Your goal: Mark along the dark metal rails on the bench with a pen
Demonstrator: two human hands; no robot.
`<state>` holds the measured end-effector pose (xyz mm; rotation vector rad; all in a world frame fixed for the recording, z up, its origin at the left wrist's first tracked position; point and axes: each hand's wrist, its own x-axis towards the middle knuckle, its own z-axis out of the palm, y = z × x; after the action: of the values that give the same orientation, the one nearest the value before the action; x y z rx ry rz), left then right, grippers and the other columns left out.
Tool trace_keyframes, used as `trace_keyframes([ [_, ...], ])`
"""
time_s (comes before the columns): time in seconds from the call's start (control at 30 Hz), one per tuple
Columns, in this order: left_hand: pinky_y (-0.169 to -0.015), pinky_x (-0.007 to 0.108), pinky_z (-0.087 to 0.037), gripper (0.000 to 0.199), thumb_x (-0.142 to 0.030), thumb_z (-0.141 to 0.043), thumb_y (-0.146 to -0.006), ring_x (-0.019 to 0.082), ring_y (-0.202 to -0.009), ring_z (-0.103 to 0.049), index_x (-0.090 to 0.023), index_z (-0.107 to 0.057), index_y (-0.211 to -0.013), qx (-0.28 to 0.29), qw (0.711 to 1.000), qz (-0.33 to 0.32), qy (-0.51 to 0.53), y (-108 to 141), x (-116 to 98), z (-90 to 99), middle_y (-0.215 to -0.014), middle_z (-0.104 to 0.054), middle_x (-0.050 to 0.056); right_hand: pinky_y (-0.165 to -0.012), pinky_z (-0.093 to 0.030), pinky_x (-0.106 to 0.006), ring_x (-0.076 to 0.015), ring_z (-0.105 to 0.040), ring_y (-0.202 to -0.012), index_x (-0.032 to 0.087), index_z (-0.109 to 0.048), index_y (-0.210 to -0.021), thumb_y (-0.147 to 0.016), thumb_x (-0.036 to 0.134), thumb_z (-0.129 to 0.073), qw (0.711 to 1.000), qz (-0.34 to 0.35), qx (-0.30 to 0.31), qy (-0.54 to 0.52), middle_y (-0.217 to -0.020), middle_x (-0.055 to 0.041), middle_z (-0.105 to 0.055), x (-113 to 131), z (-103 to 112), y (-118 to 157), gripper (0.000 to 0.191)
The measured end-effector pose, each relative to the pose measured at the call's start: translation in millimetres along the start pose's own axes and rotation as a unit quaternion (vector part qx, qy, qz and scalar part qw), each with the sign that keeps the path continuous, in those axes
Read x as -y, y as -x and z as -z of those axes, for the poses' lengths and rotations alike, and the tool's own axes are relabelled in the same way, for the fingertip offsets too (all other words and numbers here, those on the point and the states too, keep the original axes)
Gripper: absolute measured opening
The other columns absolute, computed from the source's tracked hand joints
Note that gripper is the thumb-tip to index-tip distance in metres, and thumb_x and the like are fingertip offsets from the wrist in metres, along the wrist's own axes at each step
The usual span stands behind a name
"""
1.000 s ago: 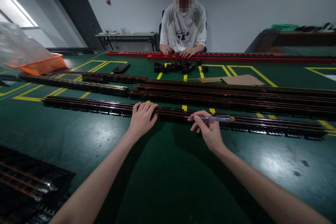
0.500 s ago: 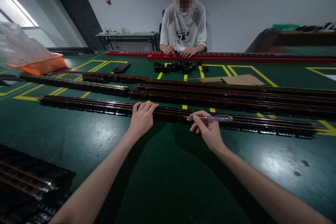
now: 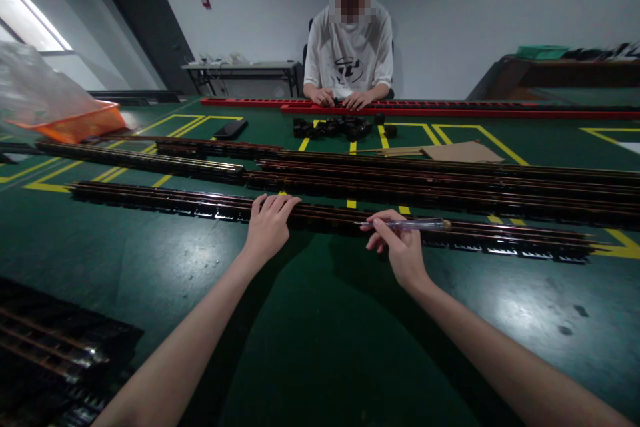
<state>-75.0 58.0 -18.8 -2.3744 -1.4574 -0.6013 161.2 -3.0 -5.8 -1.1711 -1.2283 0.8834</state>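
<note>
Near rail point(image 3: 327, 215) lies flat on the green worktop point(image 3: 310, 320), long axis running left to right across the wearer's front, its right end a touch closer to the body. Both hands come at it from the near side, arms spread in a V.

The left hand point(image 3: 269, 223) is laid on the rail, left of its middle: fingers slightly spread over the top, pointing away. The rail passes beneath them. Cannot tell if that grip pinches or only rests.

The right hand point(image 3: 403, 250) is at the near edge, right of the left hand, its grip closed on a driver point(image 3: 433, 224) with a clear handle. Driver lies roughly along the rail's axis, shaft toward the left hand, handle end to the right. Tip is right at the rail; contact not clear. Of the two, the left hand is the one plainly on the rail; the right is nearer its right end.

Beyond, just past the rail: a bank of far rails point(image 3: 425, 181), roughly parallel. Farther off, black parts point(image 3: 345, 127) in a loose heap, cardboard point(image 3: 465, 152) to their right. A person point(image 3: 350, 60) sits opposite, hands at a red frame point(image 3: 310, 109).
</note>
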Motion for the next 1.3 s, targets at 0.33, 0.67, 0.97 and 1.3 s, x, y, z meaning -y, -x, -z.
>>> trace_keyframes([
  [0.33, -0.098, 0.043, -0.035, 0.047, -0.001, -0.032, -0.080, 0.024, -0.110, -0.054, -0.021, -0.055, -0.116, 0.015, 0.999, -0.006, 0.045, -0.4, 5.0, -1.5, -0.115, -0.063, 0.007, -0.042, -0.040, -0.022, -0.0102, -0.058, -0.049, 0.018, -0.060, -0.081, -0.083, 0.036, -0.055, 1.000, -0.005, 0.015, 0.006, -0.074, -0.0035, -0.068, -0.1, 1.2, -1.1, 0.018],
  [0.67, -0.096, 0.042, -0.036, 0.048, -0.002, -0.032, -0.079, 0.023, -0.106, -0.055, -0.022, -0.055, -0.117, 0.009, 0.998, -0.002, 0.061, 0.0, 7.5, -2.6, -0.112, -0.065, 0.006, -0.042, -0.040, -0.022, -0.0101, -0.058, -0.049, 0.018, -0.060, -0.081, -0.083, 0.036, -0.054, 1.000, 0.004, 0.018, 0.013, -0.074, -0.0035, -0.067, -0.9, 0.5, -0.8, 0.019],
  [0.97, -0.095, 0.042, -0.037, 0.048, -0.002, -0.031, -0.079, 0.023, -0.105, -0.056, -0.022, -0.055, -0.116, 0.016, 0.998, 0.002, 0.061, -0.5, 6.1, -1.0, -0.111, -0.065, 0.006, -0.042, -0.039, -0.023, -0.0109, -0.058, -0.049, 0.018, -0.059, -0.080, -0.083, 0.035, -0.054, 1.000, 0.003, 0.006, 0.025, -0.073, -0.0036, -0.068, -0.9, -0.6, -0.5, 0.018],
  [1.3, -0.095, 0.042, -0.036, 0.048, -0.001, -0.032, -0.079, 0.023, -0.105, -0.056, -0.021, -0.056, -0.115, 0.017, 0.998, 0.004, 0.061, -0.8, 6.0, -1.1, -0.111, -0.065, 0.007, -0.047, -0.042, -0.025, -0.0110, -0.057, -0.049, 0.019, -0.058, -0.078, -0.085, 0.032, -0.052, 0.997, 0.029, -0.051, 0.050, -0.069, -0.0025, -0.066, -3.0, 1.6, 1.7, 0.016],
])
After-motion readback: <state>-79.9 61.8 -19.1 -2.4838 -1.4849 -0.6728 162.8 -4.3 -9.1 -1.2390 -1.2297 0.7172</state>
